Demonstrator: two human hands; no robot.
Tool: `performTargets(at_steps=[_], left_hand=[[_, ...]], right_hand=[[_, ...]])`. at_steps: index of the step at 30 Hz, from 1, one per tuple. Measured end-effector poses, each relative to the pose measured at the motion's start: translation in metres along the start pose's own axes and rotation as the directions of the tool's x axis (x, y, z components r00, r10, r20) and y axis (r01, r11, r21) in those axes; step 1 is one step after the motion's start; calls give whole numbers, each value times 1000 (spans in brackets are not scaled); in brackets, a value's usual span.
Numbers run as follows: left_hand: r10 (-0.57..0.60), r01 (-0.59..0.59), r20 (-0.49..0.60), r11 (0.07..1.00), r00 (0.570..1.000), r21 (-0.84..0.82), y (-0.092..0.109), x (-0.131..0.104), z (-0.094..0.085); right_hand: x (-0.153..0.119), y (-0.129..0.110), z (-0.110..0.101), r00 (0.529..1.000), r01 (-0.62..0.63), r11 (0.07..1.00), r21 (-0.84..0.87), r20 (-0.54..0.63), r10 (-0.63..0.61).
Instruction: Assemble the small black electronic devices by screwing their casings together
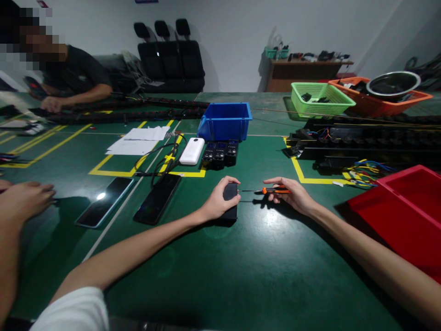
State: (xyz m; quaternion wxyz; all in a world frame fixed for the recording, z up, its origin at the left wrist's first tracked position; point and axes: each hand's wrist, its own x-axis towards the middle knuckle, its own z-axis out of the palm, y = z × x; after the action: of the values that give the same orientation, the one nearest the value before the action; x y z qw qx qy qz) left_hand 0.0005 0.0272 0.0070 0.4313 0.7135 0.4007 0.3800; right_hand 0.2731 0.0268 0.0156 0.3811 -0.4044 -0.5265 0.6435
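My left hand (221, 201) is closed round a small black box (230, 212) resting on the green table, thumb on its top and fingers at its far side. Facing it from the right, my right hand (296, 195) grips pliers (275, 190) with orange and black handles. The jaws point left at the box's right side. A thin dark rod or wire (248, 191) spans the short gap between jaws and box; whether it touches either one I cannot tell. Beyond my left hand stand several small black devices (220, 154) in front of a blue bin (229, 126).
Two phones (157, 200) (105, 202), a white power bank (192, 151), a black cable (161, 161) and papers (138, 140) lie left. A red bin (396, 216) and black harnesses (365, 142) are right. Co-workers' hands (27, 201) (51, 104) are at the left.
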Motion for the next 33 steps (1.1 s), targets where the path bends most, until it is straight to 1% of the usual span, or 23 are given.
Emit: performTargets(at_steps=[2,5,7,12,16,21,27,33], left_hand=[[0,0,1,1000,1000,9,0,0,0],[-5,5,-2,1000,1000,6,0,0,0],[-4,4,-1,1000,1000,0,0,0,0],[0,0,-4,1000,1000,-3,-1,0,0],[-3,3,-2,1000,1000,-5,-1,-1,0],[-5,5,-11,1000,1000,5,-1,0,0],[-7,7,-9,1000,1000,17,0,0,-1],[1,-1,-11,1000,1000,4,-1,0,-1]], right_hand=[[0,0,0,1000,-15,994,-104,-17,14],[-1,1,-1,999,-6,953,-302,-36,-5],[-2,2,-2,999,18,932,-363,-29,-30],[-2,3,-3,997,67,921,-384,-12,-77],[-2,4,-3,991,116,893,-435,-9,-133],[-3,2,-3,987,132,858,-496,-15,-161],[-3,5,-3,982,152,843,-516,-19,-189],[-2,8,-6,959,252,827,-502,17,-282]])
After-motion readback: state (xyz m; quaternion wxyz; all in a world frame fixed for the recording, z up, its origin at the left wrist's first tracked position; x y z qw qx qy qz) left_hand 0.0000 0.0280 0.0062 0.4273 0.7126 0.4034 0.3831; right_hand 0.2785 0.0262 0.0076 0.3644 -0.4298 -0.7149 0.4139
